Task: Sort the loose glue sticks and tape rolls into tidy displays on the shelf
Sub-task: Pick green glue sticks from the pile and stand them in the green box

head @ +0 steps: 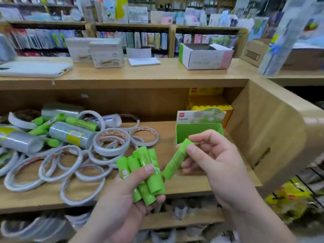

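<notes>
My left hand (122, 195) grips a bundle of several green glue sticks (143, 172), their caps pointing up, above the front edge of the wooden shelf (184, 186). My right hand (215, 165) pinches a single green glue stick (177, 159) just in front of an open green display box (199, 130) that stands on the shelf. To the left lies a loose heap of white tape rolls (70, 162), wrapped tape packs (70, 135) and more green glue sticks (47, 126).
Yellow boxes (210, 104) stand behind the green box. A cardboard wall (263, 130) closes the shelf on the right. The top counter holds white boxes (107, 54), an open white carton (205, 57) and a notepad (143, 61). Stock fills the lower shelf.
</notes>
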Demonstrator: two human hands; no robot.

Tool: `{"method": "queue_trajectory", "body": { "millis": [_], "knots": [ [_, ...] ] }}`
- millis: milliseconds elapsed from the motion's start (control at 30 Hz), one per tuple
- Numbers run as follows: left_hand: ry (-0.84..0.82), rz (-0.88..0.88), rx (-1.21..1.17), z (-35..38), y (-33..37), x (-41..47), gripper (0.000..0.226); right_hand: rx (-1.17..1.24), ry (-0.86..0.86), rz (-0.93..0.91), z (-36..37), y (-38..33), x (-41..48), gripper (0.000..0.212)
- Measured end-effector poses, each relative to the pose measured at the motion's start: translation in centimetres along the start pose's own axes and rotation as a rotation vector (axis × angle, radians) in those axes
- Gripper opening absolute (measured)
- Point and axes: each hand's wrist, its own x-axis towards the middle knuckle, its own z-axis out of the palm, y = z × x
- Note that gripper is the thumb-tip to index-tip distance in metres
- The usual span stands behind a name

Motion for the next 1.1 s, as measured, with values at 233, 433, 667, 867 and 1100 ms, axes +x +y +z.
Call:
{"method": "queue_trajectory", "body": {
  "millis": [233,433,667,867,1100],
  "knots": [
    [0.098,0.122,0.004,2.2,-1.4,2.9,0.037,-0.363,0.14,-0.141,-4.9,0.7,4.6,0.01],
    [0.059,0.071,-0.137,2.4,-1.7,5.7,0.034,-0.636,0.115,-0.253,-5.7,1.7,7.0,0.015],
    [-0.026,0.139,-0.048,2.6,-2.6,6.7,0.042,-0.797,0.075,-0.366,-5.4,1.9,7.9,0.019],
    [0.014,0.081,-0.137,2.3,-2.4,7.0,0.038,-0.893,0.092,-0.485,-3.7,2.8,8.6,0.026],
    [0.026,0.07,-0.191,2.1,-2.4,7.0,0.046,-0.961,0.104,-0.547,-2.7,3.9,9.1,0.026]
  ]
}}
